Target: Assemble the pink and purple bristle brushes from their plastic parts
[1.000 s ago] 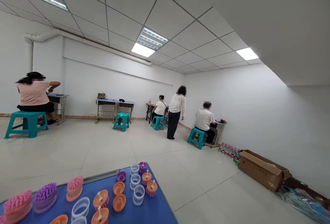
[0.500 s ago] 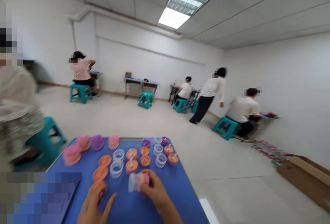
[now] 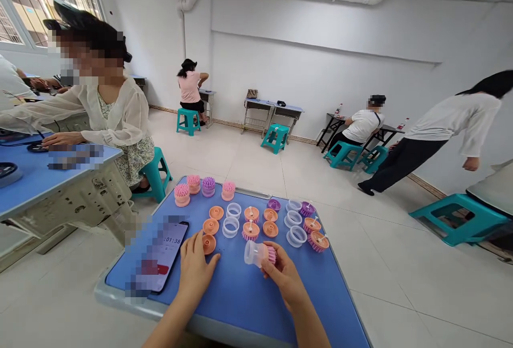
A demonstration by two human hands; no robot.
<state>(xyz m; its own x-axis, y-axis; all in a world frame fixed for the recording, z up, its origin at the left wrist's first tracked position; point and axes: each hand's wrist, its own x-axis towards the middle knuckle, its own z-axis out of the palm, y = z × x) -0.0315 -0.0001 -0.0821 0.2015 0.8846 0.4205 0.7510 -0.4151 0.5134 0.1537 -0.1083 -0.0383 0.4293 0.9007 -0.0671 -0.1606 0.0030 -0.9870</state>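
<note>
Nearest you, on the blue tabletop (image 3: pixel 240 305): your right hand (image 3: pixel 282 276) has its fingers curled together, clamped on a clear plastic sleeve (image 3: pixel 253 254) with a pink bristle head (image 3: pixel 271 255) at its right end. That unit sits low, just above the table, near the middle of the near half. Your left hand (image 3: pixel 195 265) is empty, fingers spread, just beside an orange round base (image 3: pixel 209 244). Left of that hand, a phone (image 3: pixel 162 257) lies on the table, screen up, mostly blurred, with a timer showing 01:38, probably placed so you can read it at a glance. Further along, parts stand grouped by kind, likely to keep each type easy to pick: orange bases, clear rings (image 3: pixel 233 210), and orange-backed brushes (image 3: pixel 251 230) with white stems. Pink and purple brush heads (image 3: pixel 208 186) line the far edge. Off left, a seated co-worker (image 3: pixel 120 118) in a sheer white top rests a hand on the next blue desk (image 3: pixel 60 177). Far off, a person in a pink top (image 3: pixel 189 89) sits on a teal stool (image 3: pixel 188 121) at a desk, another in white (image 3: pixel 363 126) sits by the far wall, and a person in white (image 3: pixel 436 134) leans at right.
</note>
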